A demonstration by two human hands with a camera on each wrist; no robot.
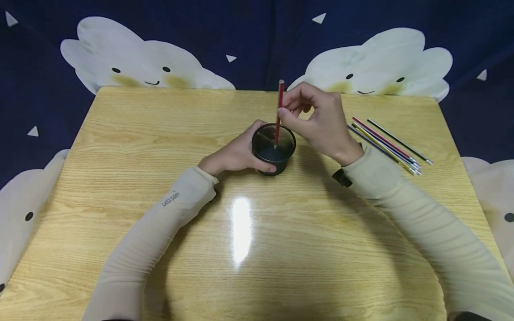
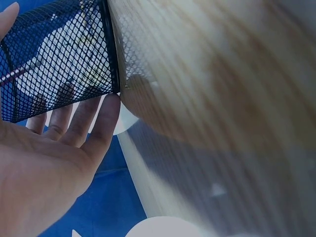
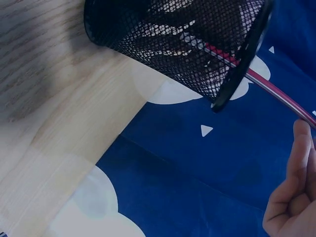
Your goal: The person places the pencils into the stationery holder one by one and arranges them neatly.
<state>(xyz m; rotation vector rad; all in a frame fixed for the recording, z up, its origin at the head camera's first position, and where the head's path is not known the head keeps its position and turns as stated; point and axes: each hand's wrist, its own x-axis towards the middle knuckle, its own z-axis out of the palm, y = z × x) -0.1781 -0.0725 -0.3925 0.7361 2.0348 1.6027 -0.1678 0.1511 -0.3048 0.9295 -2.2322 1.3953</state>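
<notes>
Head view, cup (image 1: 286,141), wooden table (image 1: 313,258), navy cloth (image 1: 253,26)

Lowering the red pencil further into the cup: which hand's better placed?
Right, likely: the right hand pinches the red pencil, its lower end inside the mesh cup. The left hand is holding the cup.

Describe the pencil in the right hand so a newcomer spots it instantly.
On the wooden table, find the black mesh cup held by the left hand. A red pencil, pinched by the right hand, reaches down into it. Unlike the pencils lying in a pile at the right, it stands nearly upright.
</notes>
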